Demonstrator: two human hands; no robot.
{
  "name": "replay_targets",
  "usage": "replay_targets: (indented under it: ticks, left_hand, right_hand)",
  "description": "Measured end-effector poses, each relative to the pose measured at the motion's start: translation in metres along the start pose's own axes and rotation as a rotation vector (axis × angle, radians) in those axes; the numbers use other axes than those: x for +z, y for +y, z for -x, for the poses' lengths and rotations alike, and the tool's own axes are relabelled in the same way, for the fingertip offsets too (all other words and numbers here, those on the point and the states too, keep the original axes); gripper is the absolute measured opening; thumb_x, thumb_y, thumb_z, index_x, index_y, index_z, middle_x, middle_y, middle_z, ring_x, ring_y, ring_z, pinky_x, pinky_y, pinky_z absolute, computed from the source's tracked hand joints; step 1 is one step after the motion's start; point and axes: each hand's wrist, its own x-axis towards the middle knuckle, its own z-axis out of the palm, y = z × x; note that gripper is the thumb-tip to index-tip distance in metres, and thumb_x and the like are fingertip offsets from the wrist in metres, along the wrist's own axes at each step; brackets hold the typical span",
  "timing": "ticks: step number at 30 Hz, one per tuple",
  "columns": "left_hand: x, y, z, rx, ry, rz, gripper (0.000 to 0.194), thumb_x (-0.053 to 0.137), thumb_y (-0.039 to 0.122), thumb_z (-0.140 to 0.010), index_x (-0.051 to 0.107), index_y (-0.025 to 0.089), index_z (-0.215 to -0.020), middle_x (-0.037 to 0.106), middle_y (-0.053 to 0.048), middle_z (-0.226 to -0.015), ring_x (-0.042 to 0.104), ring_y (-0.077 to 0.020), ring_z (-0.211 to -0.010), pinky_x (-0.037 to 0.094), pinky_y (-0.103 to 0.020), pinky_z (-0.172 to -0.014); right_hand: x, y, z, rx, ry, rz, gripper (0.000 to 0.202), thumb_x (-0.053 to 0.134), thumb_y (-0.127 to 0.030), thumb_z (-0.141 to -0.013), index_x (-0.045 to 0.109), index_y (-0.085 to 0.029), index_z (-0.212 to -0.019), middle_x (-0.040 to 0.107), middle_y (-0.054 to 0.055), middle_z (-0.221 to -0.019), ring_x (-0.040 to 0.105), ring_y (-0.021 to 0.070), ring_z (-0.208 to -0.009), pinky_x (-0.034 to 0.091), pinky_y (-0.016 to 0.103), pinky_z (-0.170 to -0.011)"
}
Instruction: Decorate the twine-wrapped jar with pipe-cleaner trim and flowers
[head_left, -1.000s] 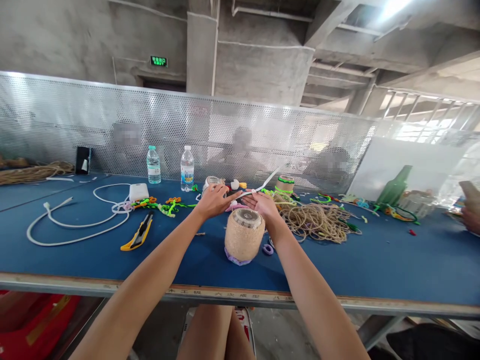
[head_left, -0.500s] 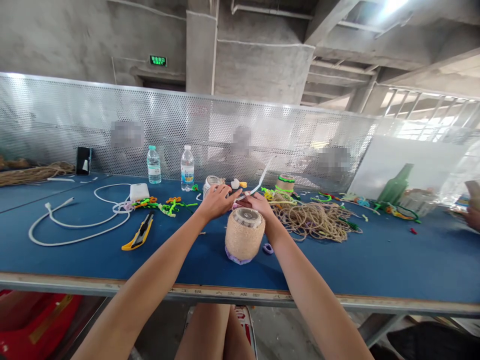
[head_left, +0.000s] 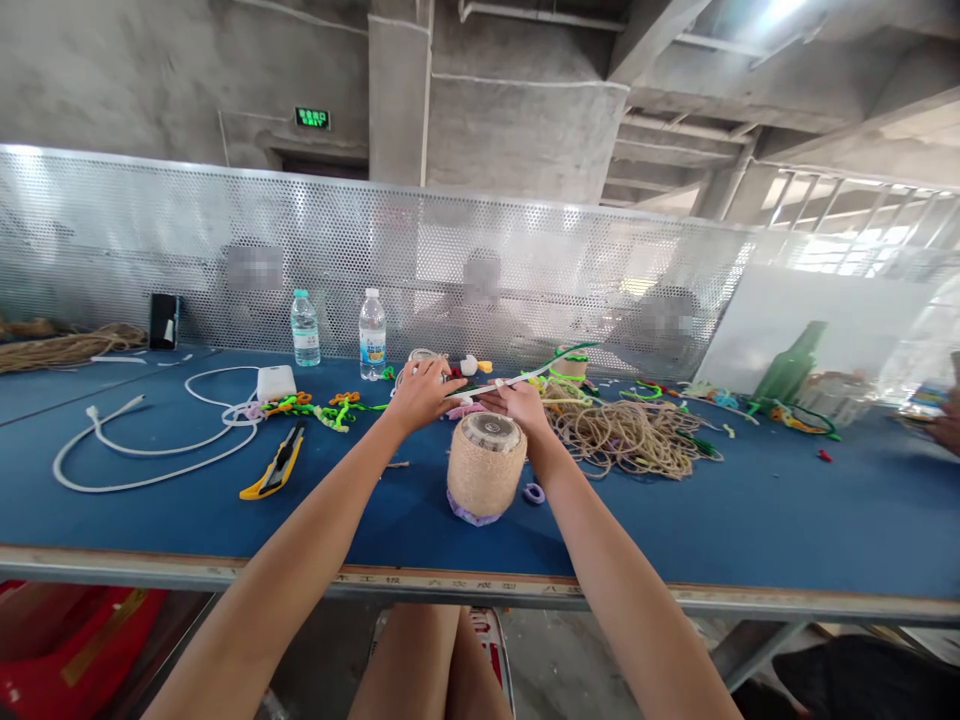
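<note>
My left hand (head_left: 426,396) is closed, its fingertips pinching a long thin pale strip (head_left: 529,376) near its left end. Close by, my right hand (head_left: 519,402) has its thumb and fingers closed on the same strip, which slants up to the right past it; a dark green length shows at its far end. Nearer to me, between my forearms, stands a twine-wrapped jar (head_left: 486,468), its glass base up and a purple band round its bottom edge. A small purple ring (head_left: 534,493) lies beside it. Behind my left hand a glass jar (head_left: 424,355) is partly hidden.
A yellow utility knife (head_left: 273,466), a white cable (head_left: 150,450) and a white charger (head_left: 277,382) lie left. Two water bottles (head_left: 373,336) (head_left: 305,328) stand behind. To the right are tangled twine (head_left: 637,437), another wrapped jar (head_left: 570,366), a green bottle (head_left: 790,368) and another person's hand (head_left: 946,428).
The strip's free end has swung down and to the right, from steep to a shallow slant. My hands have shifted slightly; the wrapped jar stays put on the table.
</note>
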Motion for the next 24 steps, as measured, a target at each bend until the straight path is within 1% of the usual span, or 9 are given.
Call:
replay_targets:
  ticks: [2, 5, 10, 12, 15, 19, 21, 24]
  left_hand:
    - [0.002, 0.001, 0.000, -0.036, -0.003, 0.038, 0.034, 0.060, 0.045, -0.086, 0.064, 0.030, -0.118, 0.058, -0.010, -0.113, 0.050, -0.0284, -0.109, 0.036, -0.045, -0.089]
    - [0.005, 0.005, 0.001, -0.089, 0.000, 0.094, 0.035, 0.056, 0.048, -0.088, 0.065, 0.031, -0.116, 0.059, -0.008, -0.109, 0.051, -0.0270, -0.106, 0.037, -0.045, -0.088]
    - [0.009, 0.009, 0.002, -0.144, 0.028, 0.141, 0.030, 0.049, 0.045, -0.093, 0.067, 0.031, -0.112, 0.059, -0.007, -0.105, 0.052, -0.0243, -0.104, 0.037, -0.041, -0.085]
    - [0.009, 0.010, 0.002, -0.137, 0.042, 0.138, 0.029, 0.050, 0.043, -0.092, 0.066, 0.030, -0.113, 0.059, -0.008, -0.104, 0.052, -0.0247, -0.103, 0.037, -0.040, -0.084]
    - [0.006, 0.011, 0.002, -0.081, 0.056, 0.119, 0.029, 0.055, 0.041, -0.090, 0.066, 0.029, -0.113, 0.059, -0.009, -0.105, 0.051, -0.0261, -0.105, 0.035, -0.041, -0.086]
    - [0.002, 0.014, 0.003, -0.028, 0.072, 0.104, 0.030, 0.059, 0.036, -0.087, 0.064, 0.029, -0.116, 0.060, -0.009, -0.106, 0.050, -0.0265, -0.104, 0.035, -0.041, -0.086]
    - [0.003, 0.016, 0.002, -0.040, 0.089, 0.105, 0.027, 0.057, 0.034, -0.088, 0.065, 0.029, -0.114, 0.060, -0.008, -0.105, 0.051, -0.0257, -0.102, 0.035, -0.041, -0.085]
    - [0.005, 0.019, 0.002, -0.089, 0.125, 0.112, 0.024, 0.054, 0.032, -0.091, 0.067, 0.029, -0.110, 0.061, -0.007, -0.103, 0.052, -0.0249, -0.101, 0.035, -0.040, -0.085]
  right_hand:
    - [0.000, 0.000, 0.001, -0.009, 0.015, -0.011, 0.018, 0.051, -0.012, -0.090, 0.059, -0.015, -0.073, 0.068, 0.000, -0.062, 0.068, 0.0132, -0.063, 0.056, 0.031, -0.075]
    - [-0.001, -0.001, 0.002, -0.021, 0.035, -0.026, 0.022, 0.048, -0.011, -0.088, 0.059, -0.018, -0.071, 0.069, 0.000, -0.060, 0.069, 0.0144, -0.063, 0.056, 0.031, -0.075]
    - [-0.001, -0.001, 0.002, -0.029, 0.032, -0.045, 0.017, 0.049, -0.010, -0.085, 0.059, -0.020, -0.076, 0.070, 0.000, -0.061, 0.070, 0.0164, -0.067, 0.056, 0.032, -0.076]
    - [-0.002, -0.001, 0.002, -0.028, 0.029, -0.053, 0.015, 0.050, -0.010, -0.085, 0.058, -0.021, -0.078, 0.070, 0.000, -0.062, 0.070, 0.0168, -0.066, 0.057, 0.033, -0.076]
    - [-0.002, -0.001, 0.002, -0.030, 0.026, -0.066, 0.014, 0.052, -0.010, -0.085, 0.058, -0.020, -0.078, 0.070, 0.000, -0.062, 0.069, 0.0161, -0.064, 0.056, 0.032, -0.076]
    - [-0.003, 0.000, 0.003, -0.032, 0.016, -0.090, 0.016, 0.049, -0.011, -0.087, 0.059, -0.020, -0.078, 0.070, 0.000, -0.063, 0.068, 0.0144, -0.061, 0.056, 0.031, -0.076]
    - [-0.002, 0.000, 0.003, -0.030, 0.004, -0.102, 0.018, 0.049, -0.012, -0.089, 0.059, -0.019, -0.077, 0.070, 0.001, -0.064, 0.068, 0.0139, -0.061, 0.057, 0.030, -0.076]
    - [0.000, 0.001, 0.001, -0.026, -0.021, -0.113, 0.019, 0.053, -0.016, -0.090, 0.061, -0.018, -0.072, 0.071, 0.002, -0.065, 0.069, 0.0137, -0.062, 0.057, 0.029, -0.076]
